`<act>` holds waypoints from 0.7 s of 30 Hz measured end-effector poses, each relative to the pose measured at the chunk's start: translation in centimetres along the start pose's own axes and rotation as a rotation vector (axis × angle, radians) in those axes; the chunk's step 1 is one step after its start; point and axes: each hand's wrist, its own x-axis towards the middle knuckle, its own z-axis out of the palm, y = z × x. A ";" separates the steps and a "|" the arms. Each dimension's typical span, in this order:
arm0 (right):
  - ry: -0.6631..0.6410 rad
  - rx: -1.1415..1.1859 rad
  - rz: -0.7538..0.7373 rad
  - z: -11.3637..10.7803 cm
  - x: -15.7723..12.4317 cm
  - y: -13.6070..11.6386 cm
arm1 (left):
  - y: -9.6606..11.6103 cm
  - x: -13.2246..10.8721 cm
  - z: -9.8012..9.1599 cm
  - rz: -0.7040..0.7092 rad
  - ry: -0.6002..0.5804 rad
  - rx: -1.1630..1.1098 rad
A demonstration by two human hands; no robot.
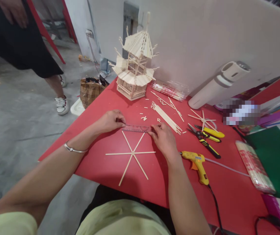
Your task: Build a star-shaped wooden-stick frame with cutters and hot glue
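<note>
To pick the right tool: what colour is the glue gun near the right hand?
Glue gun: yellow, orange trigger; head view shows it best.

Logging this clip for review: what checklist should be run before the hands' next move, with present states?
1. Left hand holds one end of the clear plastic ruler: ok.
2. Right hand holds its other end: ok.
3. Ruler flat on the red table: cannot tell.
4. Six-armed star of thin wooden sticks lies clear of both hands: ok.
5. Yellow glue gun lies off the star: ok.
</note>
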 end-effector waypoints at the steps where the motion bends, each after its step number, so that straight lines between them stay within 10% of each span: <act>1: 0.000 0.000 0.000 0.0 0.0 0.0 | 0.0 0.0 0.0 -0.003 0.000 0.001; 21: 0.015 0.039 -0.005 0.0 0.3 0.1 | 0.0 0.3 0.2 -0.044 -0.008 -0.016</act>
